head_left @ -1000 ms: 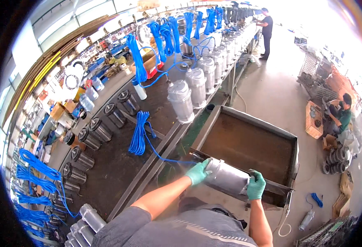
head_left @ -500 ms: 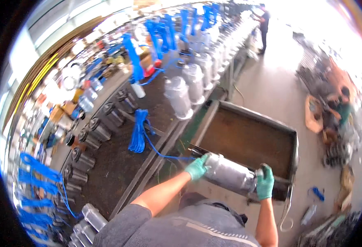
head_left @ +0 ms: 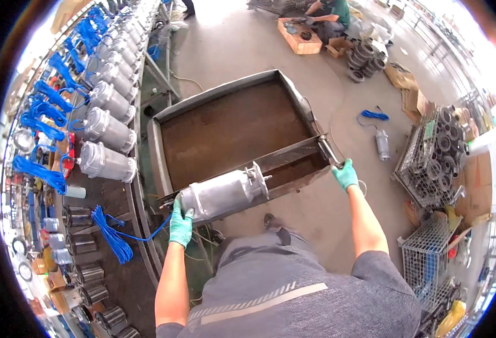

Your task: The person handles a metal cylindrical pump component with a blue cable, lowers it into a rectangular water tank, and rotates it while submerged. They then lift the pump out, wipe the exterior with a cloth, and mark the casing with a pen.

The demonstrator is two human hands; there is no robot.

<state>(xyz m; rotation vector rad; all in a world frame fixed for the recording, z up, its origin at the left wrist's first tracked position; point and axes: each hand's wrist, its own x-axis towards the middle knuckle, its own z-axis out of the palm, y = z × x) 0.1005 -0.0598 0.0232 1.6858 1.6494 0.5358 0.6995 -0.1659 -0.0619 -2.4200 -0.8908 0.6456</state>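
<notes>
A silver cylindrical pump motor [head_left: 220, 195] lies on its side across the near edge of a rectangular metal tank [head_left: 160, 152]. My left hand [head_left: 181, 226], in a green glove, grips the motor's left end, thumb on top. From that end a blue cable runs left to a tied blue coil [head_left: 113, 236] on the workbench. At the tank's right corner, my green-gloved right hand [head_left: 346, 174] is closed on the lower end of a slim metal tool [head_left: 329, 150]; its fingertips are partly hidden. A thin hose shows beside that hand.
Several upright silver motors [head_left: 108, 162] with blue cable coils line the bench at left. On the floor to the right are a small silver pump [head_left: 382, 145] and wire baskets [head_left: 425, 253] of parts. Another person [head_left: 332, 19] sits working by an orange box [head_left: 300, 37] at the far side.
My right hand has left the motor's right end and moved to the metal tool at the tank corner. My left hand stays on the motor. The view has turned right.
</notes>
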